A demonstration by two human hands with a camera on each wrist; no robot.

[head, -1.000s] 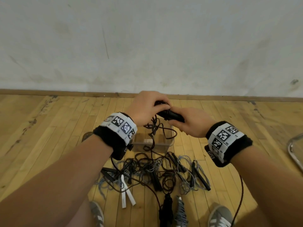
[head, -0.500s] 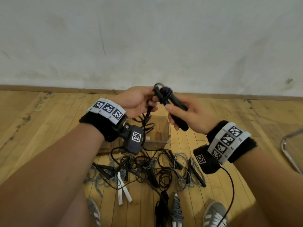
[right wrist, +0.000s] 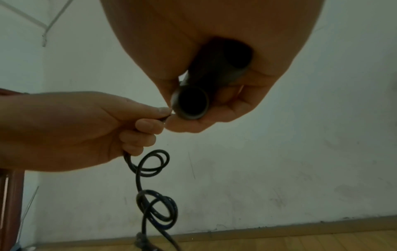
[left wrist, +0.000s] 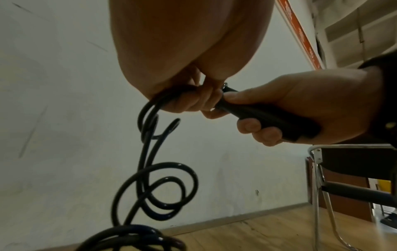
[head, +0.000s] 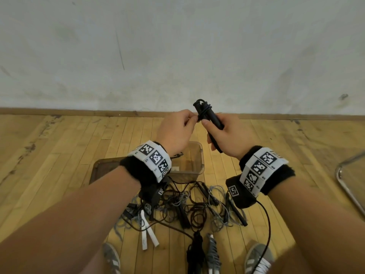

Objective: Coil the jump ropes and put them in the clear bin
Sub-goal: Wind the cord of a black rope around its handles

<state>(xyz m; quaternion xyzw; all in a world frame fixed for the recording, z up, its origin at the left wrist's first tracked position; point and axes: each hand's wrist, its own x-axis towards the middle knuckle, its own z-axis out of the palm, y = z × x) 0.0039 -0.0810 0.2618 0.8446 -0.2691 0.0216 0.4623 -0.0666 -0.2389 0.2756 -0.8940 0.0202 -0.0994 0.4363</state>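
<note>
Your right hand (head: 227, 135) is wrapped around the two black handles (head: 212, 120), fingers curled tight, the pair tilted with their tops toward eleven o'clock, held up in front of the wall. Your left hand (head: 175, 133) sits right against them at nine o'clock, thumb and forefinger pinching the black cord (left wrist: 150, 152) where a few turns already circle the handle tops. From the left wrist view, that cord drops out of your fist in loose loops toward the floor. The clear bin (head: 194, 163) waits on the wood floor at six o'clock from your hands, just beyond your left wristband, and what lies inside it you can't make out from here. Nearer you, at six o'clock from the bin, lies the tangle of ropes (head: 183, 208): black and grey cords mixed together, a pair of white handles (head: 147, 232) at its seven o'clock edge. A metal chair frame (head: 349, 186) pokes in at three o'clock.
</note>
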